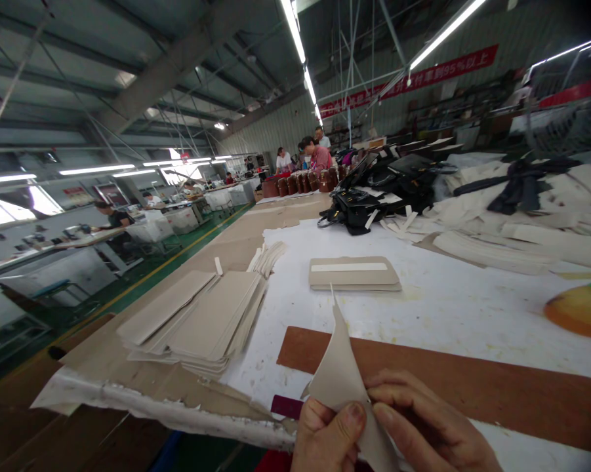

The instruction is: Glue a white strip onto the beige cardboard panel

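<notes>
Brown strip behind held beige piece, panels left

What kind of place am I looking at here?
Probably a leather-goods or bag workshop: black bags heaped on the long worktable, stacks of beige cut pieces, and people at workbenches under strip lights.

The left hand and right hand are bare; the left thumbnail is short and broad. Red cloth, possibly clothing, shows below the table.
</notes>
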Demonstrator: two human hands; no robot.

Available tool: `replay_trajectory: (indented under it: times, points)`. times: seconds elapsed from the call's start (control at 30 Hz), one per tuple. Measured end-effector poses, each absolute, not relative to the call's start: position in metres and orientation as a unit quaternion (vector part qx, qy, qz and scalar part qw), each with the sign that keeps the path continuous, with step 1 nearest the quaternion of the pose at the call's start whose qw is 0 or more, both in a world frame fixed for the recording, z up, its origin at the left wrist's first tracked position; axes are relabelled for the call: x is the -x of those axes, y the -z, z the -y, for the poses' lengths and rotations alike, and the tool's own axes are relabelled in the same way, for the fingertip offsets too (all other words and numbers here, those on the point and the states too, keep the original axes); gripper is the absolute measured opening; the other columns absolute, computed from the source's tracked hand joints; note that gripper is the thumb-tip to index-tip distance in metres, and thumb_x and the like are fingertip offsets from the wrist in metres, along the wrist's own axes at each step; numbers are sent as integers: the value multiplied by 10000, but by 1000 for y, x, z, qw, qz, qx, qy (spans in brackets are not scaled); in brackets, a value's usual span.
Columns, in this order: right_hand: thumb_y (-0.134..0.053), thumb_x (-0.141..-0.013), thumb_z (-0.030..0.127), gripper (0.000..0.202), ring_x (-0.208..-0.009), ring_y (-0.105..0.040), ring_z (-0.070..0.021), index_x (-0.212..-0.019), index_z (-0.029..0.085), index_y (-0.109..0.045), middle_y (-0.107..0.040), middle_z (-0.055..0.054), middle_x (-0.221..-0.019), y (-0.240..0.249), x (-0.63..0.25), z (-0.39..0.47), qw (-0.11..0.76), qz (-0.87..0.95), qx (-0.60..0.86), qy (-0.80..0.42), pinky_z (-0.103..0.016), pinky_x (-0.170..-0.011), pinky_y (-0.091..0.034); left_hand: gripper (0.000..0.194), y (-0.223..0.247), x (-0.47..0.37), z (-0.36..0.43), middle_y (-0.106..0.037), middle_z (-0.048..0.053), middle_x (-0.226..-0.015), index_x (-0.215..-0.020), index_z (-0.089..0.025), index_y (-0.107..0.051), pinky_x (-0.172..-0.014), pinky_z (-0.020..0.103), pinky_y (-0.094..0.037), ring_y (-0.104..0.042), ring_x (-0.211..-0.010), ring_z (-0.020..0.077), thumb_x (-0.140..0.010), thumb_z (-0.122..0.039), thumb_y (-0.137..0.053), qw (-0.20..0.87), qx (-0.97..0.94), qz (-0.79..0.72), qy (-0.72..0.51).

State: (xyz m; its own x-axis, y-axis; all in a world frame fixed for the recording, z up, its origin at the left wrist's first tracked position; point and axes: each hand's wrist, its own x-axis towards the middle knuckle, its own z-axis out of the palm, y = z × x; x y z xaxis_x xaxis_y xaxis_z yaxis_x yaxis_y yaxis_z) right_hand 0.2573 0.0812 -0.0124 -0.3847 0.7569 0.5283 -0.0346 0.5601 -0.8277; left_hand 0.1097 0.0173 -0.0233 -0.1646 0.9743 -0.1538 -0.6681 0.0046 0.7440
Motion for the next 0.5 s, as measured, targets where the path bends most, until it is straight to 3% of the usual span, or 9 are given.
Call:
replay_trajectory:
  times: [0.1,0.27,0.4,0.5]
  points:
    - [-669,-1046,221,134,-992,-767,-148,-1067,318,-759,-752,5,-1072,11,-259,-83,504,765,222,-334,-141,-887,-592,511,30,-111,-18,-801,75,-850,-1014,-181,-788,-756,323,-537,-738,-776,230,-691,-510,-1008,603,-208,-366,-678]
    - [-612,-1038,143,156,-948,-760,-145,-1030,276,-692,-731,-8,-1044,9,-263,-83,488,811,208,-247,-171,-832,-618,553,44,-116,-17,-811,86,-887,-943,-165,-789,-747,330,-526,-730,-790,245,-591,-505,-1046,576,-187,-392,-693]
    - [-572,-1025,134,175,-820,-743,-115,-918,261,-628,-711,1,-962,8,-256,-79,499,810,236,-197,-136,-752,-593,552,45,-117,-15,-809,78,-862,-958,-167,-790,-702,311,-508,-723,-724,222,-597,-496,-1049,567,-179,-395,-700]
    - [-563,-1022,188,196,-726,-720,-119,-848,263,-613,-699,13,-884,8,-248,-79,526,774,271,-224,-138,-663,-580,556,42,-118,-16,-820,80,-865,-983,-176,-793,-679,304,-508,-743,-713,227,-606,-496,-1047,581,-171,-382,-698]
